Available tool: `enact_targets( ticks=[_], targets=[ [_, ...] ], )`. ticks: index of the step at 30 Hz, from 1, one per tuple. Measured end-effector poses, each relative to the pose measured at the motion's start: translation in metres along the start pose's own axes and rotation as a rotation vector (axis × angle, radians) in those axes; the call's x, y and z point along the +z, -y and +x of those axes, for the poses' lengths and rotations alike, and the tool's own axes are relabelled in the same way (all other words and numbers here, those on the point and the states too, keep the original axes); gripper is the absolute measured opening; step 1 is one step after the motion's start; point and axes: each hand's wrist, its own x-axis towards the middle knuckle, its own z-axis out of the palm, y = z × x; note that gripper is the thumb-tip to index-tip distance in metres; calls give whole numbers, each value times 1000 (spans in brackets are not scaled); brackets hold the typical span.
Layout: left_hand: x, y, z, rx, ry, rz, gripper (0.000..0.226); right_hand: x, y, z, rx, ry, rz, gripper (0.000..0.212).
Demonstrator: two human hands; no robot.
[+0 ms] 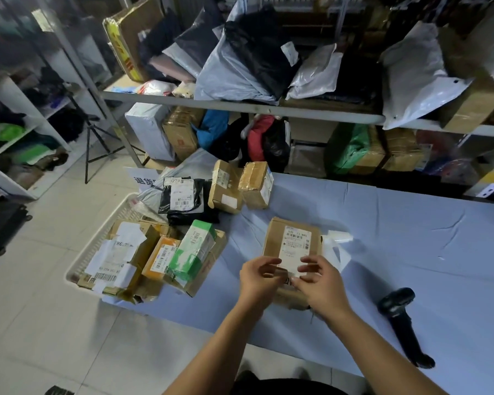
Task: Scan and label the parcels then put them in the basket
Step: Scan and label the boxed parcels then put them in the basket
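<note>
Left hand [258,277] and right hand [321,282] pinch a white label [294,252] on the cardboard parcel [273,240].

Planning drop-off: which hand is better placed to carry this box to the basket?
Probably left: the left hand flanks the cardboard box on the side of the basket. The right hand is nearer the scanner.

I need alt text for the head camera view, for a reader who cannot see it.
The left hand and right hand work at the label on a cardboard parcel on a blue table. A full basket stands left, a scanner lies right.
</note>
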Motion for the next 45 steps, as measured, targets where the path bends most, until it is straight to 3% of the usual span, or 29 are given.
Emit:
enact_targets(
  ticks=[4, 14, 22, 24, 28, 33, 37, 40, 45],
  targets=[
    [3, 2, 8, 232, -58, 440, 20, 10, -6, 6, 61, -104, -84, 28],
    [15, 3, 39, 276, -47, 455, 19, 14, -5, 42, 99, -194, -102, 23],
    [20, 5, 62, 359, 80, 573, 25, 16, -13, 62, 15, -177, -331, 19],
    [18, 6, 61, 359, 75, 630, 18, 16, -20, 63, -39, -169, -411, 21],
    [16, 13, 57, 407, 42, 783, 17, 11, -27, 63, -85, -124, -684, 6],
    [13, 23, 64, 370, -22, 740, 23, 0, -33, 60, -75, -116, -624, 20],
    [8, 25, 66, 126, -172, 518, 41, 1, -35, 56, 20, -215, -430, 32],
    [4, 27, 67, -38, -103, 427, 66, -1, -33, 54, 97, -231, -351, 45],
    [4, 33, 59, -79, 63, 248, 61, -8, -33, 54, 140, -95, -277, 35]
  ],
)
